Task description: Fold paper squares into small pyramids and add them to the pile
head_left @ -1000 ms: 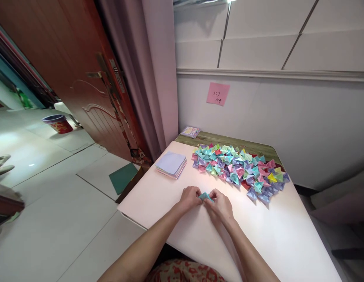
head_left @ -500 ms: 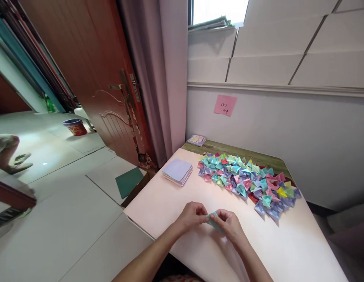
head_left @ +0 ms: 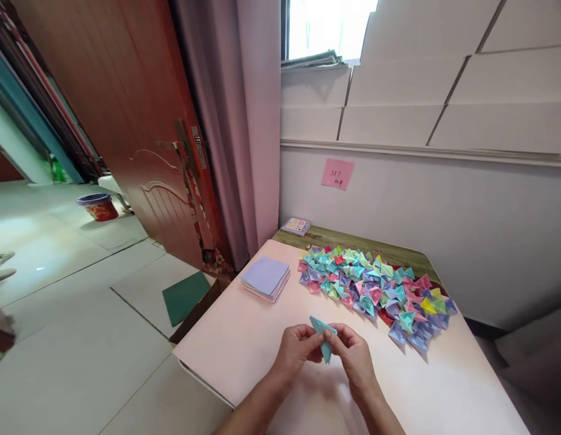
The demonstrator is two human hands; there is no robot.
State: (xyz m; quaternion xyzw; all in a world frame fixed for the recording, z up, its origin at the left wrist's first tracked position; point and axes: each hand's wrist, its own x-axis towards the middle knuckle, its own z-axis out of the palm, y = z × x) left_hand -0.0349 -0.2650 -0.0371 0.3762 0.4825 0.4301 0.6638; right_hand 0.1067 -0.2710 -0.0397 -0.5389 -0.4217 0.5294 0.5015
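Between my two hands is a folded piece of teal origami paper [head_left: 326, 349], its points sticking up and down past the fingers. My left hand [head_left: 298, 349] pinches its left side with thumb and fingers. On the other side my right hand [head_left: 351, 348] grips it, thumb pressed on the front face. Both hands are just above the near part of the pale pink tabletop [head_left: 244, 338]. Beyond them spreads a heap of small folded paper shapes [head_left: 366, 284] in many colours. A stack of square paper sheets [head_left: 266, 277], lilac on top, lies at the back left.
A small pack with a printed cover [head_left: 297, 226] lies at the table's far corner. A pink note [head_left: 337, 174] sticks to the wall. Left of the table are a wooden door [head_left: 139, 121], a green board [head_left: 186, 297] and a red bucket [head_left: 98, 208] on the floor.
The teal paper has turned from lying low between my fingers to standing upright, with its pointed ends now showing. My hands still hold it from both sides. The view has shifted slightly.
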